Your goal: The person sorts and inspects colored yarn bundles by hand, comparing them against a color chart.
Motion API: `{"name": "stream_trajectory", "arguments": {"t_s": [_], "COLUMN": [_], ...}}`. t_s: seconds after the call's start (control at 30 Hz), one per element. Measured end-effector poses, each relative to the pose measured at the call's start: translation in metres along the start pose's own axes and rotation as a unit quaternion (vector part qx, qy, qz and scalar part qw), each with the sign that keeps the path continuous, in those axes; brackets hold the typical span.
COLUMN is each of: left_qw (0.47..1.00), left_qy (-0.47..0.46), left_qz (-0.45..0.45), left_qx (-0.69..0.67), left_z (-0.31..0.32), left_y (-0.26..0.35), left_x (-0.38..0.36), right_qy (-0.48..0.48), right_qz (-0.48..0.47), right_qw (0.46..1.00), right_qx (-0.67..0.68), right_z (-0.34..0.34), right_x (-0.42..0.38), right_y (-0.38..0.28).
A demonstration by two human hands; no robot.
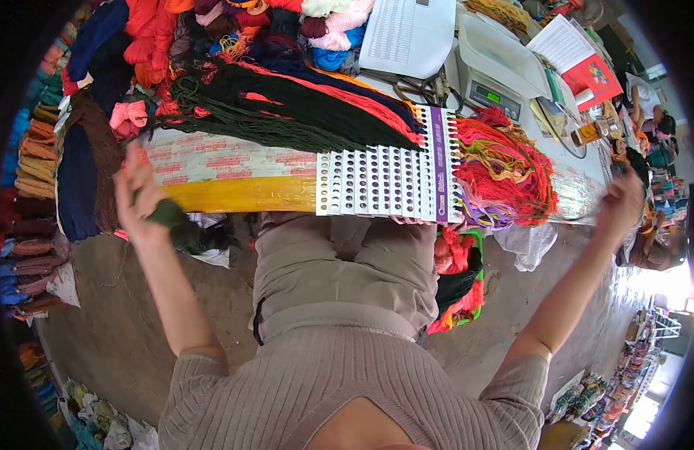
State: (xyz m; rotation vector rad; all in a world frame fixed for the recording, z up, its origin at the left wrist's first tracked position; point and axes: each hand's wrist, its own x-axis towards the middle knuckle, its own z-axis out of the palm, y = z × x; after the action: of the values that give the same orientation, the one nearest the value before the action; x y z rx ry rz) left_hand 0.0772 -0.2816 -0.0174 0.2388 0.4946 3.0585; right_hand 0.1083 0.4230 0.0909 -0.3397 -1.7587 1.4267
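At the left end of the table, my left hand [142, 196] is raised and smeared by motion, fingers pointing up. A bunch of dark green thread [180, 226] hangs against its palm side. Far out to the right, my right hand [621, 201] is lifted with its fingers curled together; I cannot tell what is in them. Between the hands lies a white punched thread card [377, 180] with a purple strip [441, 165] marked "Cross Stitch". Long black, dark green and coral threads [287, 109] reach its holes from the left. Red, olive and purple threads [504, 172] spread out at its right.
Behind stand a digital scale [495, 97], a printed sheet [408, 34], scissors [440, 86] and a red booklet [590, 79]. Coloured yarn skeins [148, 37] pile up at the back left. Under the table sits a green basket [478, 300] of thread. A person [647, 112] is at the far right.
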Motion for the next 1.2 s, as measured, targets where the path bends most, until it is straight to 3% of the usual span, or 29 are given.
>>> {"name": "stream_trajectory", "arguments": {"t_s": [0.03, 0.1, 0.13, 0.17, 0.23, 0.27, 0.37, 0.7, 0.83, 0.87, 0.93, 0.97, 1.13, 1.2], "left_qw": [0.998, 0.989, 0.976, 0.960, 0.930, 0.903, 0.848, 0.801, 0.803, 0.803, 0.800, 0.799, 0.792, 0.797], "left_qy": [0.007, 0.055, 0.089, 0.108, 0.043, 0.081, 0.112, 0.153, 0.103, 0.073, -0.012, 0.013, 0.063, 0.066], "left_qz": [-0.044, -0.132, -0.153, -0.205, -0.330, -0.370, -0.473, -0.491, -0.481, -0.466, -0.400, -0.385, -0.390, -0.387], "left_qx": [0.044, 0.022, 0.128, 0.157, 0.157, 0.201, 0.213, 0.305, 0.337, 0.364, 0.447, 0.461, 0.465, 0.460], "left_z": [-0.007, -0.008, -0.005, 0.013, 0.016, 0.019, 0.012, 0.018, -0.001, -0.009, -0.022, -0.016, -0.021, -0.025], "left_y": [-0.026, -0.096, -0.127, -0.156, -0.198, -0.216, -0.251, -0.264, -0.275, -0.282, -0.295, -0.295, -0.311, -0.315], "left_x": [0.013, 0.034, 0.040, 0.042, 0.050, 0.052, 0.058, 0.074, 0.080, 0.080, 0.085, 0.085, 0.095, 0.094], "right_qy": [-0.028, -0.224, -0.286, -0.377, -0.439, -0.466, -0.450, -0.433, -0.413, -0.399, -0.400, -0.405, -0.439, -0.472], "right_qz": [-0.067, -0.003, 0.007, 0.028, 0.089, 0.074, 0.196, 0.173, 0.130, 0.145, 0.082, 0.079, 0.176, 0.269], "right_qw": [0.985, 0.974, 0.951, 0.923, 0.893, 0.877, 0.869, 0.855, 0.877, 0.884, 0.890, 0.889, 0.877, 0.836], "right_qx": [-0.159, -0.031, -0.118, -0.066, -0.040, -0.096, -0.059, -0.227, -0.211, -0.197, -0.204, -0.199, -0.084, -0.075], "right_z": [0.034, 0.103, 0.131, 0.149, 0.181, 0.192, 0.218, 0.239, 0.243, 0.243, 0.242, 0.242, 0.242, 0.244], "right_x": [-0.025, -0.082, -0.107, -0.125, -0.158, -0.167, -0.185, -0.194, -0.198, -0.200, -0.199, -0.199, -0.188, -0.181], "right_y": [0.020, 0.039, 0.033, 0.051, 0.082, 0.094, 0.114, 0.131, 0.131, 0.132, 0.141, 0.139, 0.126, 0.122]}}
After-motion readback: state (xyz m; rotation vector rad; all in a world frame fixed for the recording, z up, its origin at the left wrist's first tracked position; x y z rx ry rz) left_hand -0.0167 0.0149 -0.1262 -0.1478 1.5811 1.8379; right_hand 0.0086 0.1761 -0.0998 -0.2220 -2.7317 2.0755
